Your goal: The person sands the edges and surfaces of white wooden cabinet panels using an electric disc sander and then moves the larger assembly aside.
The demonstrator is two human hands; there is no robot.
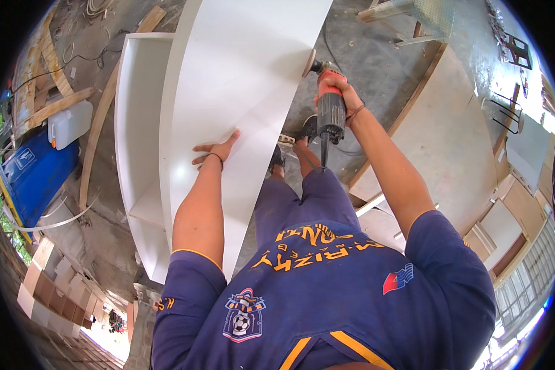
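Note:
My right hand (339, 92) is wrapped round a red and black angle grinder (332, 114), whose cable leaves the lower end of its body. The grinder's disc (308, 62) meets the right edge of a long white panel (240, 74); whether it is spinning I cannot tell. On that panel's glossy face lies my left hand (218, 152), fingers spread and flat, holding nothing. A white open cabinet box (143, 117) with an inner shelf adjoins the panel's left side.
A large pale board (438, 129) lies to my right. At the left are a blue bin (40, 176), a white jerrycan (72, 124) and wooden strips (98, 135). A bench (407, 12) stands at the far right, and a power cable (328, 43) trails over the concrete floor.

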